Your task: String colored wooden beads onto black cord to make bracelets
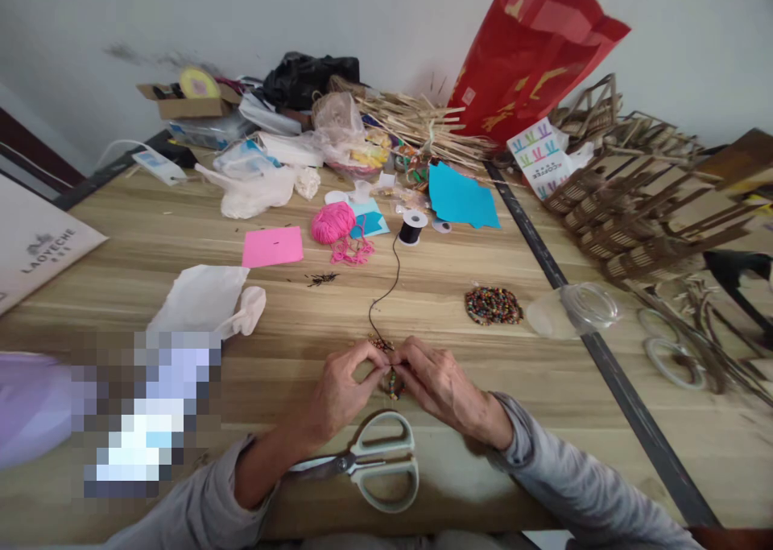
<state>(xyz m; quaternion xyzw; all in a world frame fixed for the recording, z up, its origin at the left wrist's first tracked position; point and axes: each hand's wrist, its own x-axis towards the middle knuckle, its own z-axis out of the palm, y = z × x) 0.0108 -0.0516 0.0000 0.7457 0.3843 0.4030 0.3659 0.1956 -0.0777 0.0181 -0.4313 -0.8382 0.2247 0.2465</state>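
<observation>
Red bag (535,59) at bk, brn baskets (597,220) R.

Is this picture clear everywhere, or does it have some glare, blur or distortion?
All in the head view: pale glare on the table right of the scissors; baskets smeared, red bag seemingly stretched by a wide lens; pixel blocks hide a patch at left; beads by the left hand and right hand lack crisp detail.
</observation>
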